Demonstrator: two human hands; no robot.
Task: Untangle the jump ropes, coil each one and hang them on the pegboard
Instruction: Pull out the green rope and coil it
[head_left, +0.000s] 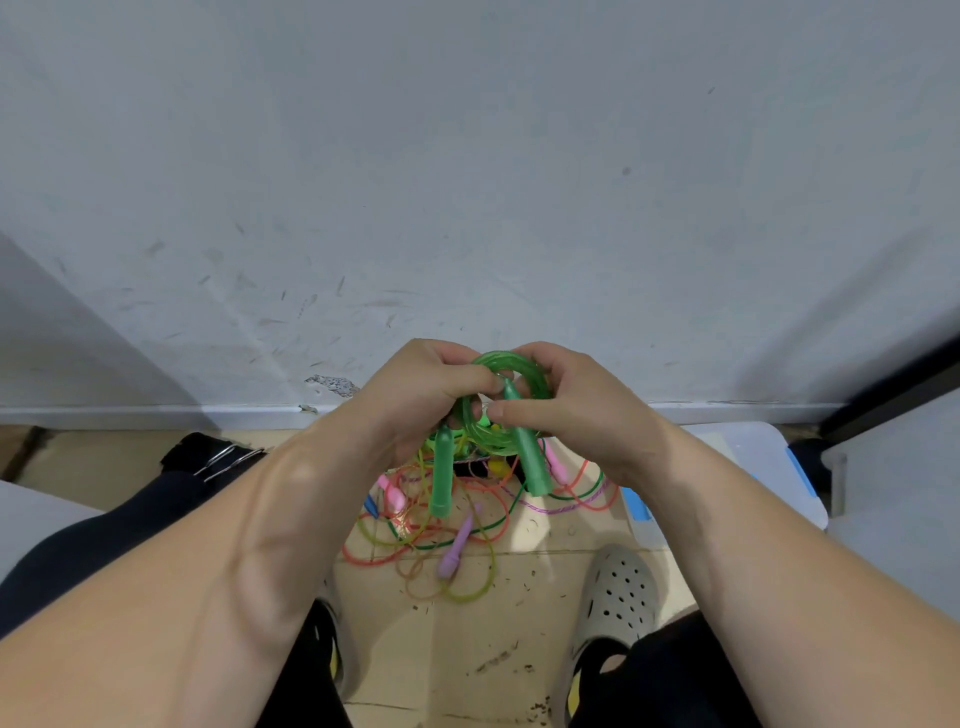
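**Green rope coiled, both hands on it**

Below the hands we see the tangle (441, 525) of ropes on the floor (467, 649), w/ a purple handle (454, 551) and a pink handle (394, 493) in it. Hands and coil hide its far part. Grey clog (621, 592) sits just right of it, and a box (748, 467) by the wall (467, 156) further right. Green rope (514, 364) is held up above the tangle, wound into a small coil, its 2 handles (442, 478) hanging down. Left hand (415, 400): fingers (462, 374) curled round the coil's left side. Right hand (576, 415): fingers curled over its top right, thumb pressed on the front.
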